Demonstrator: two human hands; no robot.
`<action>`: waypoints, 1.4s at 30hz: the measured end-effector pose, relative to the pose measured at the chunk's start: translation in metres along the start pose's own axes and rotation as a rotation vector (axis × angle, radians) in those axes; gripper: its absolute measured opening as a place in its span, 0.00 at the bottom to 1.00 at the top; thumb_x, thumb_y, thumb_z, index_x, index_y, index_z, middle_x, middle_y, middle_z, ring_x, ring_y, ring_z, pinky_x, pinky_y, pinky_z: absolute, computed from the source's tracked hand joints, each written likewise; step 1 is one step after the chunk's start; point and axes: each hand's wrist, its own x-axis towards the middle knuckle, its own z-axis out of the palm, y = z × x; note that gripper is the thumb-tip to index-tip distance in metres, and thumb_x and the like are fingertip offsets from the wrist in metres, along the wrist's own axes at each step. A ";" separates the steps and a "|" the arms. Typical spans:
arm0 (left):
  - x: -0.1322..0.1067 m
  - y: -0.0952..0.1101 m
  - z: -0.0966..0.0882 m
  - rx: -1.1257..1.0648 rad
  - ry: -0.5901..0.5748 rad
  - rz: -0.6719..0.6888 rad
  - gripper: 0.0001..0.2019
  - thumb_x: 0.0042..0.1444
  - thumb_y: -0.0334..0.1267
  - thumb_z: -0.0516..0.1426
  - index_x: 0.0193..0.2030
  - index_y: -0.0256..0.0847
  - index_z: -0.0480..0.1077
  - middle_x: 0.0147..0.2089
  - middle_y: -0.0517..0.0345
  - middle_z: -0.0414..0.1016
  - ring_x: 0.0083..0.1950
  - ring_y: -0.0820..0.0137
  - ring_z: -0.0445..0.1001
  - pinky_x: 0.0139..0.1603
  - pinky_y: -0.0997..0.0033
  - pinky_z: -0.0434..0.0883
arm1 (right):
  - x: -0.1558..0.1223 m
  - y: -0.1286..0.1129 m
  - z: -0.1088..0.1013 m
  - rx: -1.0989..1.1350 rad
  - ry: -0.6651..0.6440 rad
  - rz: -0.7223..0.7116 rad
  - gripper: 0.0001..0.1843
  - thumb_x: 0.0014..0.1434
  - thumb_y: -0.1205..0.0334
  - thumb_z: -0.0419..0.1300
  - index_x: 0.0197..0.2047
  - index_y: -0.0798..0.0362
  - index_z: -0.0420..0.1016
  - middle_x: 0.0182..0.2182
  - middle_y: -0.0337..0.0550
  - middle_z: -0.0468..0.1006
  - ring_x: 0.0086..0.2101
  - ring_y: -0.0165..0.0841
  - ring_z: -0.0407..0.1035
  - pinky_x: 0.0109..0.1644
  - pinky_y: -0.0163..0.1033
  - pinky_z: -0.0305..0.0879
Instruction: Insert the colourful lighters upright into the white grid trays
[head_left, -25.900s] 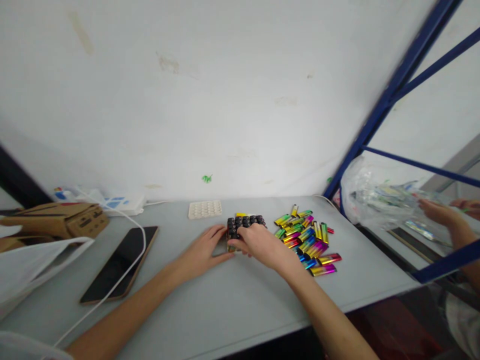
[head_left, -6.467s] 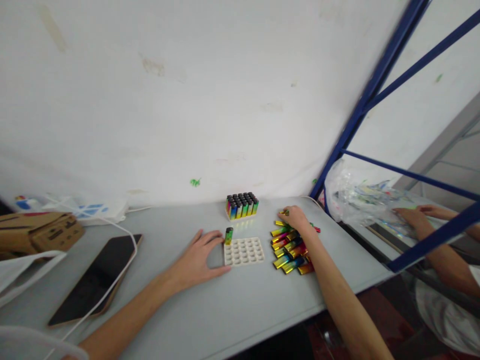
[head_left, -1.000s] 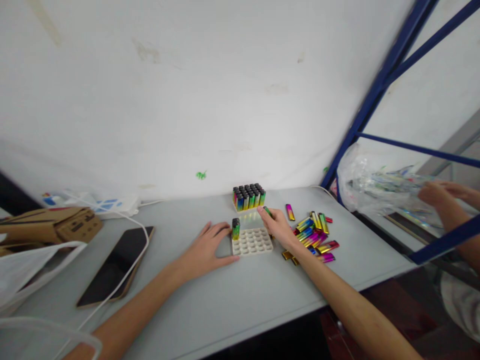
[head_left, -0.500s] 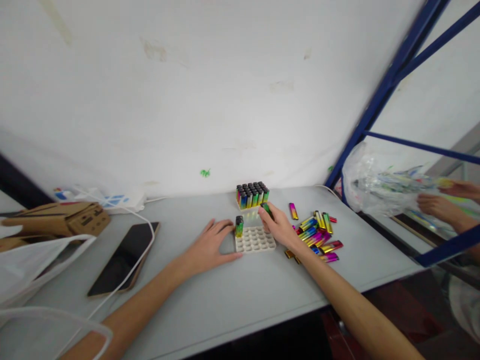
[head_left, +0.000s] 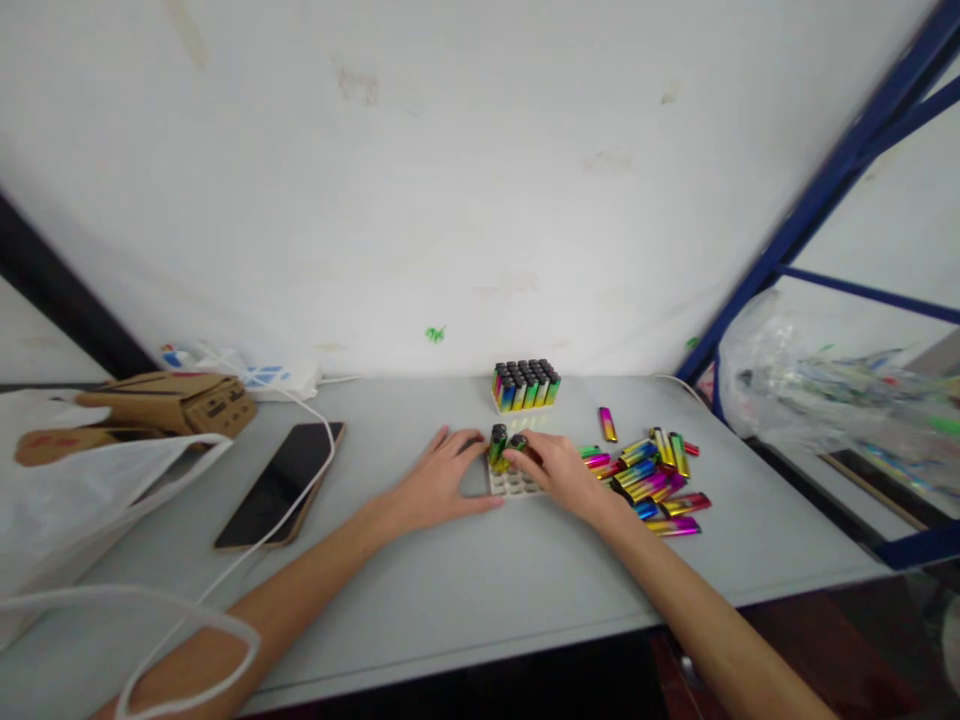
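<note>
A white tray with rows of holes (head_left: pixel 512 487) lies on the grey table. One green-gold lighter with a black top (head_left: pixel 498 443) stands upright in its back left corner. My right hand (head_left: pixel 561 472) pinches a second, similar lighter (head_left: pixel 517 444) just right of the first, over the tray; whether its lower end is in a hole is hidden. Spread around the tray's left side is my left hand (head_left: pixel 442 484), open, its fingertips close to the standing lighter and its thumb at the front left corner. Behind, another tray holds a block of upright lighters (head_left: pixel 526 388).
Loose shiny multicoloured lighters (head_left: pixel 645 480) lie heaped right of the tray, one (head_left: pixel 607 424) apart. On the left are a phone (head_left: pixel 281 490), a white cable (head_left: pixel 309 490), a cardboard box (head_left: pixel 180 400) and a plastic bag (head_left: pixel 97 500). A blue frame (head_left: pixel 810 210) borders the right.
My right hand has brought its lighter down and left, beside the standing one. My left hand stays at the tray's edge. The view has shifted; the co-worker's hands at right are out of sight.
</note>
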 end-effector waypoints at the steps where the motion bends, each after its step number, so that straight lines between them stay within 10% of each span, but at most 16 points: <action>1: 0.000 0.000 0.000 0.001 0.002 0.001 0.36 0.57 0.61 0.64 0.67 0.45 0.67 0.67 0.44 0.70 0.71 0.50 0.66 0.79 0.39 0.47 | 0.000 0.000 0.002 -0.019 -0.012 -0.012 0.22 0.75 0.45 0.51 0.33 0.50 0.66 0.25 0.40 0.73 0.26 0.33 0.66 0.33 0.37 0.57; 16: -0.001 -0.008 0.003 0.045 0.015 0.045 0.35 0.60 0.63 0.62 0.67 0.46 0.66 0.68 0.44 0.69 0.71 0.50 0.67 0.79 0.39 0.48 | -0.002 0.004 -0.009 -0.210 -0.096 0.023 0.23 0.74 0.43 0.52 0.38 0.51 0.75 0.33 0.44 0.79 0.33 0.35 0.72 0.39 0.37 0.60; 22: -0.001 -0.008 0.001 0.053 -0.021 0.038 0.36 0.61 0.65 0.59 0.67 0.43 0.66 0.70 0.42 0.68 0.71 0.50 0.66 0.79 0.38 0.46 | -0.011 0.066 -0.055 -0.504 0.223 0.391 0.21 0.77 0.53 0.46 0.52 0.56 0.76 0.44 0.56 0.80 0.47 0.44 0.73 0.54 0.44 0.63; 30: -0.001 -0.011 0.003 0.059 -0.005 0.055 0.35 0.61 0.65 0.59 0.66 0.43 0.66 0.70 0.42 0.68 0.71 0.50 0.66 0.79 0.38 0.47 | -0.011 0.096 -0.059 -0.696 0.028 0.778 0.25 0.73 0.54 0.54 0.66 0.60 0.70 0.56 0.66 0.76 0.55 0.55 0.71 0.58 0.57 0.64; 34: -0.001 -0.007 0.000 0.051 -0.005 0.049 0.34 0.61 0.64 0.59 0.66 0.44 0.66 0.69 0.43 0.69 0.70 0.49 0.67 0.79 0.38 0.48 | -0.007 0.098 -0.058 -0.483 0.141 0.613 0.17 0.69 0.63 0.54 0.56 0.59 0.76 0.50 0.62 0.76 0.52 0.47 0.72 0.57 0.50 0.67; 38: -0.002 -0.003 -0.002 0.047 -0.018 0.036 0.35 0.61 0.64 0.60 0.67 0.43 0.66 0.69 0.42 0.69 0.71 0.49 0.66 0.78 0.38 0.48 | -0.002 0.086 -0.054 0.033 0.327 0.402 0.19 0.70 0.49 0.52 0.50 0.55 0.72 0.37 0.46 0.75 0.32 0.34 0.73 0.39 0.42 0.72; 42: -0.002 -0.003 -0.003 0.040 0.000 0.050 0.35 0.61 0.64 0.60 0.67 0.44 0.66 0.68 0.43 0.69 0.71 0.50 0.67 0.78 0.39 0.49 | 0.006 0.056 -0.043 0.571 0.268 0.415 0.25 0.67 0.35 0.52 0.52 0.48 0.64 0.25 0.27 0.62 0.17 0.26 0.54 0.20 0.32 0.51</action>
